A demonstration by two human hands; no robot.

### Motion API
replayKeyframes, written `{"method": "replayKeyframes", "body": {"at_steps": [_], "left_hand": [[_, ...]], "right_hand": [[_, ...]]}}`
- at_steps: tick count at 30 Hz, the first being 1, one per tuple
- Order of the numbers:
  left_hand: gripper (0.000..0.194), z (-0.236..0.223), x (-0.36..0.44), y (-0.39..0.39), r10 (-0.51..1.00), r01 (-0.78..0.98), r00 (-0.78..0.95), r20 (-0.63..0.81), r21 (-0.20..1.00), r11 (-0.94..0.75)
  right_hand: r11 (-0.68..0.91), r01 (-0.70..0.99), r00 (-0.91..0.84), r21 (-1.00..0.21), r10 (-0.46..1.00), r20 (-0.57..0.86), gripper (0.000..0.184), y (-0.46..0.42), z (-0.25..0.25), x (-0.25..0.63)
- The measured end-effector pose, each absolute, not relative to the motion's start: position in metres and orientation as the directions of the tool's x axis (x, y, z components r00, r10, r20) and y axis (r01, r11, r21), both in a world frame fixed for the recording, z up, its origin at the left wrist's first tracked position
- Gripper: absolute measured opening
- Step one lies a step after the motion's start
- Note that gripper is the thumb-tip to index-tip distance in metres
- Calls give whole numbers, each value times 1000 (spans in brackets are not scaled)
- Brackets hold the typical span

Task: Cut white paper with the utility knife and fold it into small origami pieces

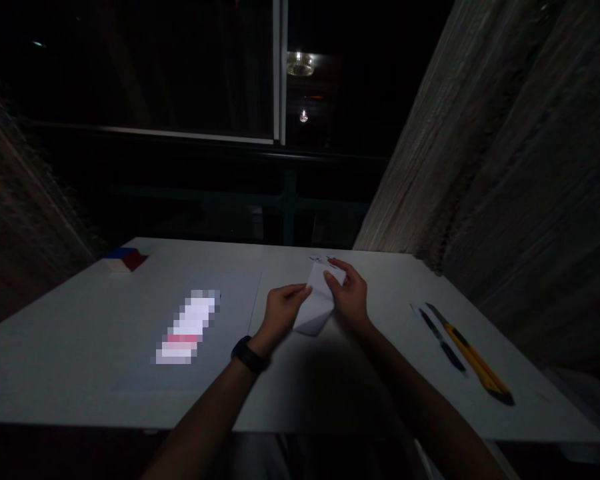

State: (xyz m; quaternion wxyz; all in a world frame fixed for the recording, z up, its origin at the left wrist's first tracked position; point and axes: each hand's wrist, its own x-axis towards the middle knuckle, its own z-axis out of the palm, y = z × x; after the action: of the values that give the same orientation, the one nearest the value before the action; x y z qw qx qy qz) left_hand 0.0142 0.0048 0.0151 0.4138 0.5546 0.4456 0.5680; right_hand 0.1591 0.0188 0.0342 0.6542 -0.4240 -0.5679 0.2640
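A folded piece of white paper is held between my two hands above the table. My left hand pinches its left edge with thumb and fingers; a dark band circles that wrist. On the paper's upper right, my right hand grips with the thumb on the front face and the fingers behind. Dark marks show just beyond the paper's top edge; I cannot tell what surface bears them. The paper's back side is hidden.
On the white table, a yellow utility knife and a dark pen lie at the right. A bright pixelated rectangle rests over a paper sheet at the left. A blue, white and red block sits far left. Curtains flank a dark window.
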Motion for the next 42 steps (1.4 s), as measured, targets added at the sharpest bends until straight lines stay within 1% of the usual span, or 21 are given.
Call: {"method": "replayKeyframes", "body": {"at_steps": [2, 4, 6, 8, 9, 11, 14, 16, 19, 22, 25, 28, 30, 33, 37, 40, 42], "left_hand": [[27, 19, 13, 5, 979, -34, -15, 203, 979, -203], [29, 23, 11, 5, 988, -113, 15, 152, 982, -149], [35, 27, 7, 6, 990, -214, 20, 140, 968, -133], [44, 29, 4, 7, 986, -296, 5, 168, 942, -159], [46, 30, 2, 7, 983, -322, 6, 185, 931, -173], [43, 31, -1, 8, 981, -355, 30, 193, 919, -170], [38, 31, -3, 6, 985, -395, 96, 147, 913, -97], [39, 31, -3, 4, 982, -421, 141, 124, 905, -54], [37, 32, -3, 1, 976, -469, 189, 108, 883, -6], [33, 31, -3, 0, 966, -488, 239, 102, 872, 29], [28, 30, -4, 1, 950, -497, 284, 126, 867, 33], [30, 29, -5, 1, 944, -504, 300, 137, 863, 35], [32, 29, -5, 1, 946, -500, 298, 132, 865, 37], [28, 32, -5, 0, 943, -491, 293, 155, 871, 9], [26, 35, -4, -1, 945, -470, 284, 162, 882, -10], [32, 34, -4, 0, 966, -470, 229, 120, 882, 2], [36, 32, -3, 1, 982, -444, 151, 111, 895, -33]], "right_hand": [[531, 200, 103, -824, 825, 556, 24, 27, 45, 161], [554, 259, -25, -792, 823, 568, 19, 33, 54, 163], [572, 295, -112, -765, 816, 567, 18, 35, 60, 163], [588, 299, -156, -752, 807, 569, 18, 35, 62, 162], [589, 285, -174, -756, 808, 563, 18, 34, 61, 161], [553, 224, -199, -802, 832, 518, 21, 31, 58, 161], [421, 89, -237, -903, 889, 391, 28, 26, 50, 163], [360, 28, -264, -933, 902, 340, 32, 23, 46, 166], [354, 25, -281, -935, 900, 333, 33, 19, 45, 169], [407, 49, -285, -912, 881, 378, 32, 16, 47, 168], [462, 90, -281, -882, 862, 423, 32, 13, 50, 167], [467, 113, -281, -877, 862, 422, 35, 12, 52, 167], [462, 104, -284, -881, 863, 419, 35, 12, 52, 167], [467, 96, -289, -879, 858, 425, 34, 12, 51, 167], [507, 137, -260, -851, 847, 463, 31, 11, 51, 167], [516, 158, -222, -842, 849, 479, 28, 10, 52, 165], [527, 172, -179, -832, 847, 500, 25, 10, 51, 164]]}}
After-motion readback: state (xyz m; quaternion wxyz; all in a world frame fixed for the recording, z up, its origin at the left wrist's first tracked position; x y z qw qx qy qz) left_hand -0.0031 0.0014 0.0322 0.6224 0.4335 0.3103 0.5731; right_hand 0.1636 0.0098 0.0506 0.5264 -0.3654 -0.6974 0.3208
